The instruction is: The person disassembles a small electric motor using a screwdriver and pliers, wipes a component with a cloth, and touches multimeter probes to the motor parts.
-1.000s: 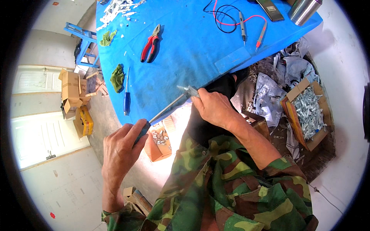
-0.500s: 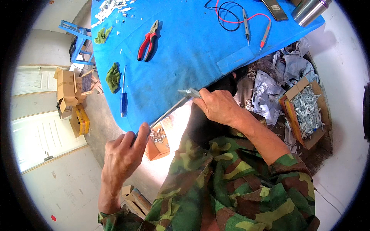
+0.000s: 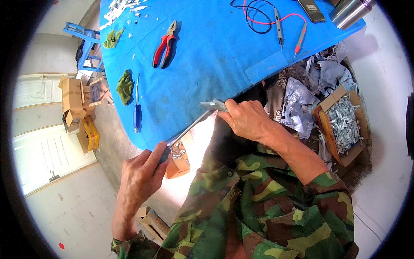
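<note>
My left hand (image 3: 140,175) is closed round the dark handle of a long screwdriver (image 3: 188,129), whose steel shaft slants up to the right. Its tip meets a small grey-white piece (image 3: 219,105) pinched between the thumb and fingers of my right hand (image 3: 249,120); the exact contact is too small to make out. Both hands are at the near edge of the blue-covered table (image 3: 194,56). Beyond them on the cloth lie red-and-black pliers (image 3: 165,47) and, further left, a thin blue-handled screwdriver (image 3: 137,113).
Green rags (image 3: 125,87) and white scraps (image 3: 123,11) lie on the table's left, meter probes (image 3: 278,28) and a steel flask (image 3: 351,13) on its right. Below stand a carton of small metal parts (image 3: 177,167) and, at right, a box of whitish scraps (image 3: 344,123) beside plastic bags (image 3: 297,108).
My left hand has shifted slightly right and its grip has turned, so more of the screwdriver's handle shows. My right hand keeps its hold on the grey-white piece, almost in the same place.
</note>
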{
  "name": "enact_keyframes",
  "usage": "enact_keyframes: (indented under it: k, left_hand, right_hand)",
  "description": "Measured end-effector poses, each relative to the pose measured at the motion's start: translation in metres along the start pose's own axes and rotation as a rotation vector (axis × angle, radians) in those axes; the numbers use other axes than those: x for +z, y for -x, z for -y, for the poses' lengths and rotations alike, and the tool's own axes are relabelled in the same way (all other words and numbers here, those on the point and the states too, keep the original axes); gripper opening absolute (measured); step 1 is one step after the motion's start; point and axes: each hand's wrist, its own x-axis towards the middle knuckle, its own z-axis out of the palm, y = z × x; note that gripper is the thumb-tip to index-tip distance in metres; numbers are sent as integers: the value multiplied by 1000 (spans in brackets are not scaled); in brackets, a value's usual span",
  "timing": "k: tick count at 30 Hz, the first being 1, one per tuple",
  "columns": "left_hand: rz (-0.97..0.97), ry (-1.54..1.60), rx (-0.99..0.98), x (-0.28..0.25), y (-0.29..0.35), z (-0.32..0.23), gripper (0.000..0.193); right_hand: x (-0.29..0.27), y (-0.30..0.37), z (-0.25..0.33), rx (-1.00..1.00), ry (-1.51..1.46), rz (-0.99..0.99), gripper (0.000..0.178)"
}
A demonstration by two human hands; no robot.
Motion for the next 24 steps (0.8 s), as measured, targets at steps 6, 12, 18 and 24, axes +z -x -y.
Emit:
enact_keyframes:
  k: [6,12,18,24]
  left_hand:
    - [-85,106,-17,13,4,5,39]
    - [-148,-193,109,7,1,1,44]
    - [-124,-333,188,3,0,1,46]
    - [-87,-349,228,1,-6,3,45]
  right_hand:
    - [0,0,-1,-13,8,-58,38]
    - [1,2,-1,27,-41,-89,40]
    - [-6,1,-2,124,-220,30,46]
    - [-11,-3,-2,127,-179,110,47]
